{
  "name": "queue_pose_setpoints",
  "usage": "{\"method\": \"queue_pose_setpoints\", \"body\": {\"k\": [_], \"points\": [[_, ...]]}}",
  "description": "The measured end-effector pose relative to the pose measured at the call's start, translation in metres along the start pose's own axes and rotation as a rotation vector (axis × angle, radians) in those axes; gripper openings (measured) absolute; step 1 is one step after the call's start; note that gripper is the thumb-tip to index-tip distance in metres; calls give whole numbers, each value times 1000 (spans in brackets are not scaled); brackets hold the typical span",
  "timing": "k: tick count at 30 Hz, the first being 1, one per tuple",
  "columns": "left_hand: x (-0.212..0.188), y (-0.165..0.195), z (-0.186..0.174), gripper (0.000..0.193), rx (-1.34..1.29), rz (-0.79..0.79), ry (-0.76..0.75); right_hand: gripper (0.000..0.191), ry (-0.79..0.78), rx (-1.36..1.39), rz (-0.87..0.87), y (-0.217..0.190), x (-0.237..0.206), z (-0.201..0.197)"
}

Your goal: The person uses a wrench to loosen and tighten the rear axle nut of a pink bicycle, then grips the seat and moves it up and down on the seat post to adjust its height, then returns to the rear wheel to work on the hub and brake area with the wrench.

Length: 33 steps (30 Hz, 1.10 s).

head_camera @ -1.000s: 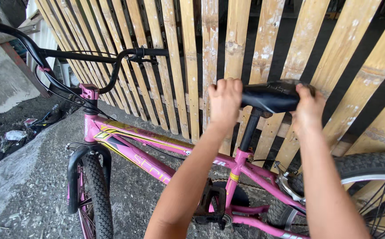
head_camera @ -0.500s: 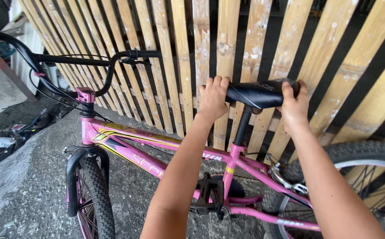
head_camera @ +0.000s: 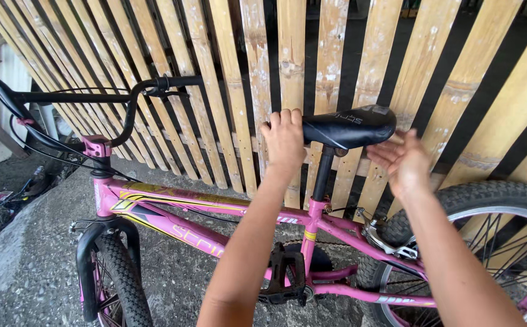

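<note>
Fingers [head_camera: 287, 118] of my left hand [head_camera: 284, 142] clamp the stiff black padded bicycle saddle [head_camera: 348, 126] at its nose, the firmest hold, while my right hand [head_camera: 401, 162] hovers open, fingers apart, beside its rear.

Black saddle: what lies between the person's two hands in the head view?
The black saddle lies between them: the left hand grips its nose, and the right hand is open beside its rear, in the head view.

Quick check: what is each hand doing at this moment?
Left hand: closed on the front of the black saddle.
Right hand: open, fingers spread, just off the saddle's rear, holding nothing.
</note>
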<state>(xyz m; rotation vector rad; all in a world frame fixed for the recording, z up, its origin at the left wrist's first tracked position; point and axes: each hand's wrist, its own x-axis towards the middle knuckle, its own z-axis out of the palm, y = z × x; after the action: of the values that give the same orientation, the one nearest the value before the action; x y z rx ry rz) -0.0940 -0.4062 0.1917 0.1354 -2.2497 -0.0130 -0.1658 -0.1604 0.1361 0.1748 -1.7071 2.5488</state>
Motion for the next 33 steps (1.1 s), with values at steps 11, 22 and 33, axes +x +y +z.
{"method": "queue_pose_setpoints", "body": {"k": [11, 22, 33], "points": [[5, 6, -2, 59, 97, -41, -49, 49, -425, -355, 425, 143, -15, 57], [3, 5, -4, 60, 152, -37, -144, 64, -610, -473, 225, 137, -28, 18], [-100, 33, -8, 39, -304, 108, -526, 59, -1006, -295, 408, 131, 21, -4]]}}
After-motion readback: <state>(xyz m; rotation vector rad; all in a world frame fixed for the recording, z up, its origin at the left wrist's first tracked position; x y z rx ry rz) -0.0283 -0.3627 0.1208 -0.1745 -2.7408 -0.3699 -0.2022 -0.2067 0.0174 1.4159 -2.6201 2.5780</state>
